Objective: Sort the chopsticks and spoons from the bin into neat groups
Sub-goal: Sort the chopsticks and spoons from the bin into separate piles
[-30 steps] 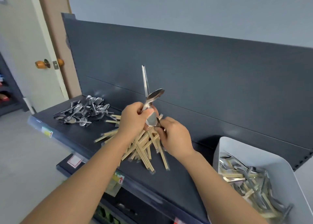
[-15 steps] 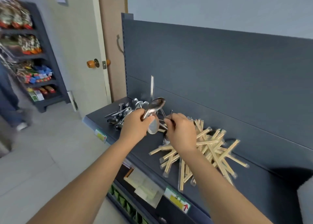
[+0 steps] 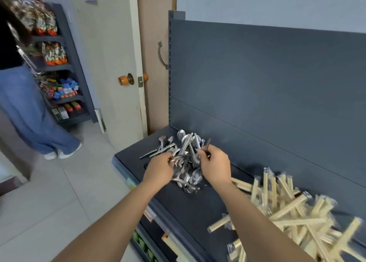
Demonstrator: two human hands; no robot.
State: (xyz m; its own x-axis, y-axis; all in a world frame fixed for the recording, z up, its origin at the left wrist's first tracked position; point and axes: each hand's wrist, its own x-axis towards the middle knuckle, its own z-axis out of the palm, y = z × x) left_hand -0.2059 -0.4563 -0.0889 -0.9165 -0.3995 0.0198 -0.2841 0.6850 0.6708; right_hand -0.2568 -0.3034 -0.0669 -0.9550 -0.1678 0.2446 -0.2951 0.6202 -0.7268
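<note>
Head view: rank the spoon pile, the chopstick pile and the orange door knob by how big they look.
1. chopstick pile: largest, but nearest the camera and cut off by the frame.
2. spoon pile: clearly smaller.
3. orange door knob: smallest, and farthest away.

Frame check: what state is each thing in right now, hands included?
Heap of shiny metal spoons: lying jumbled on the dark shelf.
Pale wrapped wooden chopsticks: loose criss-crossed pile, apart from the spoons.
Left hand: fingers curled round spoon handles at the heap.
Right hand: pinching one thin metal handle, held upright.
Cream door with orange knob: open, latch edge showing.
</note>
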